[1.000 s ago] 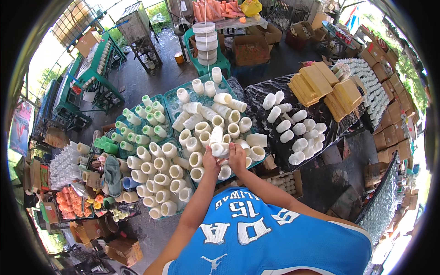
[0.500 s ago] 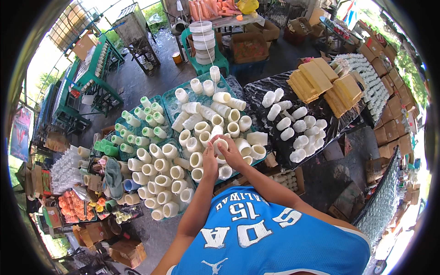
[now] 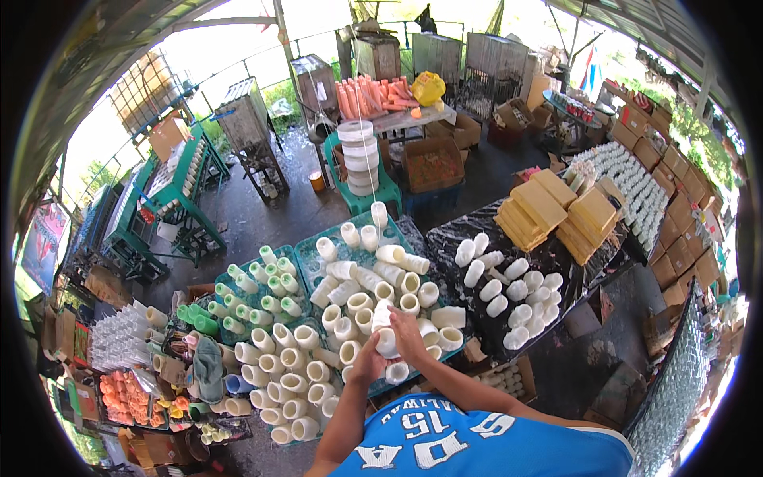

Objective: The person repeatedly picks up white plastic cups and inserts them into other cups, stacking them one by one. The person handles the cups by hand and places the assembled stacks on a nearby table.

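Observation:
Both my hands hold a white wax-like cylinder (image 3: 385,343) above the front of a teal tray (image 3: 314,248). My left hand (image 3: 369,362) wraps its lower left side, fingers closed. My right hand (image 3: 408,337) grips its right side. A knobbly white piece (image 3: 382,313) shows just above the cylinder; whether the two are joined I cannot tell. Hollow cream cylinders (image 3: 350,351) crowd around my hands, some lying and some with their open ends up. A white cord runs from stacked white rolls (image 3: 360,151) to a small white cylinder (image 3: 379,215) at the tray's far end.
Green-topped white cylinders (image 3: 270,304) stand to the left. More cream cylinders (image 3: 294,383) fill the near left. Right, a black-covered table (image 3: 453,238) bears lumpy white cylinders (image 3: 520,289) and yellowish slabs (image 3: 534,208). A green chair (image 3: 387,193) holds the rolls.
The view has tilted up, showing more of the far side. The held cylinder has turned: its open mouth faced up before, and a smooth white face shows now. My right hand has shifted higher on it.

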A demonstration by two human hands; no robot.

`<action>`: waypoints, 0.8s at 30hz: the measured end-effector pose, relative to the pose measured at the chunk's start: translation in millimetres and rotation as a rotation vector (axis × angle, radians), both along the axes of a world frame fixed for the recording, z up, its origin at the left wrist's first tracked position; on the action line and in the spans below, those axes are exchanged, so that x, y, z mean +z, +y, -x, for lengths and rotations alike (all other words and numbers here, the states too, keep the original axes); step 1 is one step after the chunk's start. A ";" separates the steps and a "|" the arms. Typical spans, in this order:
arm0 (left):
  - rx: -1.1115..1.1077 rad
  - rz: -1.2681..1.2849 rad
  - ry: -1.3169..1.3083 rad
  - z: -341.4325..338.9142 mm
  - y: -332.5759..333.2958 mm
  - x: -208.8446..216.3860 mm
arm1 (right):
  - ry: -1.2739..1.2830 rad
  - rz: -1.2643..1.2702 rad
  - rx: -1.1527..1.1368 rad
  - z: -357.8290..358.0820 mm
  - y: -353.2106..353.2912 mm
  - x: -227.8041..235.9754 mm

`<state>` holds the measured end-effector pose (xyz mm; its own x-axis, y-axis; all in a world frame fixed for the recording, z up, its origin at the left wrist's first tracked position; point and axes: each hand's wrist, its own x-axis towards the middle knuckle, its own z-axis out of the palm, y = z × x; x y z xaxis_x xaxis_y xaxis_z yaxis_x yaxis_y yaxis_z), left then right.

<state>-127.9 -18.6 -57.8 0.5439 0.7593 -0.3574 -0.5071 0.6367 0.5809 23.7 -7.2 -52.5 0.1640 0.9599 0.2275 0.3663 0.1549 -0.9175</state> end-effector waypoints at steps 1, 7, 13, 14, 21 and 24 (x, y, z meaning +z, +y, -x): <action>0.046 0.016 -0.007 -3.4 -1.8 6.6 | 0.005 0.030 0.005 -0.1 -2.7 8.4; 0.194 -0.029 0.018 -18.0 -4.2 -9.6 | 0.292 0.242 0.003 19.9 -22.5 12.7; 0.262 -0.138 0.126 -29.9 -18.4 5.4 | 0.407 0.179 0.006 13.5 -21.5 17.4; 0.265 -0.142 0.100 -31.9 -16.2 5.5 | 0.399 0.154 0.008 14.7 -21.1 23.7; 0.300 -0.029 0.091 -31.4 -14.3 -8.9 | 0.343 0.093 -0.096 22.3 -16.7 24.0; 0.421 -0.077 0.067 -33.9 -22.7 29.6 | 0.408 0.153 -0.002 23.0 -16.0 35.4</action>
